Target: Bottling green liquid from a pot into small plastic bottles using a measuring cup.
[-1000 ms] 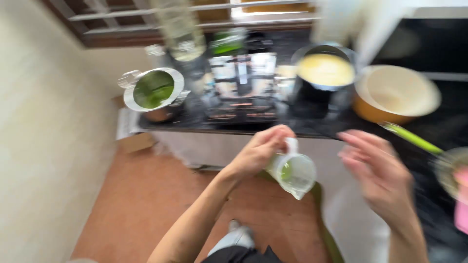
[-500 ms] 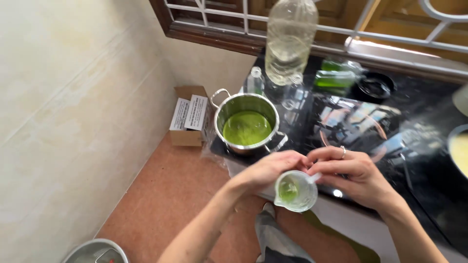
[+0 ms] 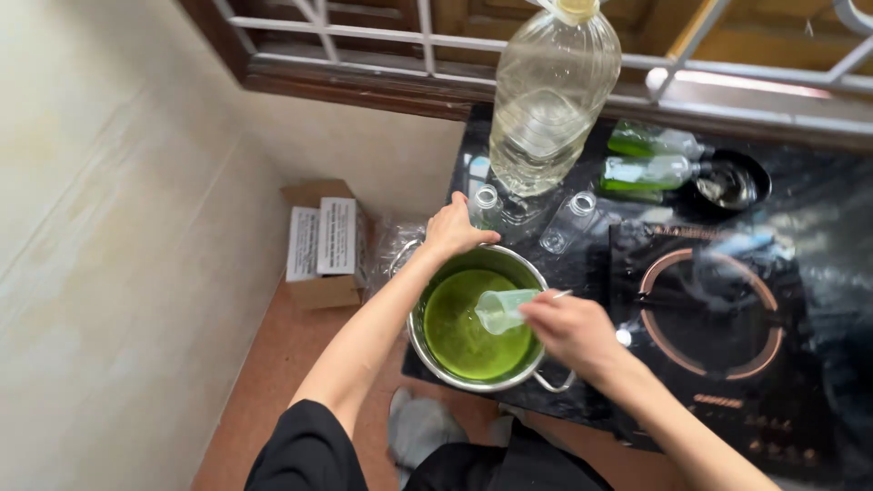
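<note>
A brown cardboard box sits on the floor by the wall, left of the worktop. Two white rectangular labels with dark print lie side by side on its top. The print is too small to tell.

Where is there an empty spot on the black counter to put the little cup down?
The cooktop right of the steel pot looks bare. The back is crowded: big clear jug, small empty bottles, green bottles and a dark bowl. The right hand holds the cup over the pot; the left hand touches its rim.
</note>
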